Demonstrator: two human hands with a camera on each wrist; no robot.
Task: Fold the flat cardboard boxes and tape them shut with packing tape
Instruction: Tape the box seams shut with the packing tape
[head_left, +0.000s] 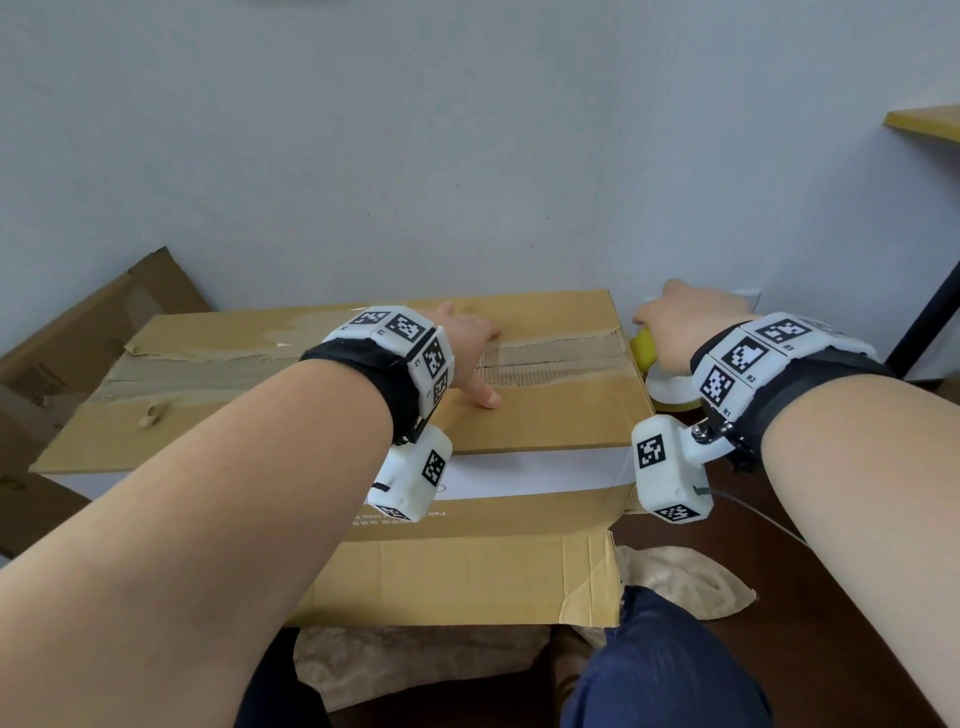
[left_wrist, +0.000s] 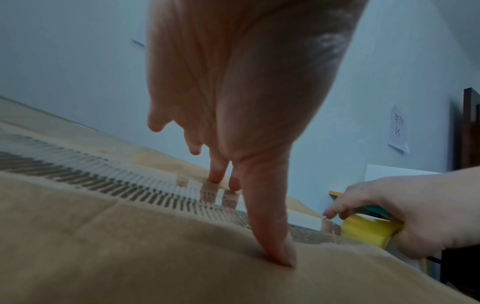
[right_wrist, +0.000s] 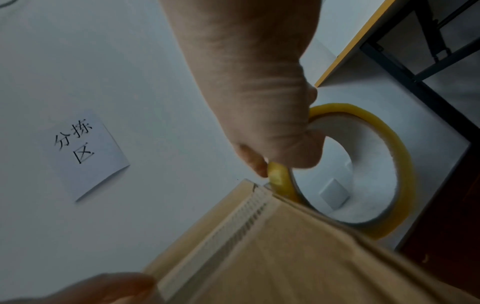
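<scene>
**Taping the top seam, tape roll at the right edge**

So we've got the cardboard box (head_left: 545, 415) sitting in front of us on the dark brown floor (head_left: 831, 597), top flaps folded shut, its far edge close to the pale wall (head_left: 467, 156). The middle seam (head_left: 550, 358) looks rough, with the paper skin torn off and the corrugation showing along the right half. Old brown tape runs over the left half.

Our left hand (head_left: 470, 353) lies flat on top of the box, fingers straight and spread, thumb pressing the near flap and fingertips (left_wrist: 215, 176) on the torn strip. The wrist view shows a bit of clear tape under those fingertips.

Our right hand (head_left: 685, 327) is at the box's right edge, curled around the yellow tape roll (right_wrist: 389, 156), thumb through its white core. The roll hangs just off the right end of the seam.

Further out: more flattened cardboard (head_left: 104, 322) leans by the wall off the left edge, crumpled brown paper (head_left: 685, 577) lies by the near right corner, and a paper note (right_wrist: 83, 152) with handwritten characters is stuck on the wall.
</scene>
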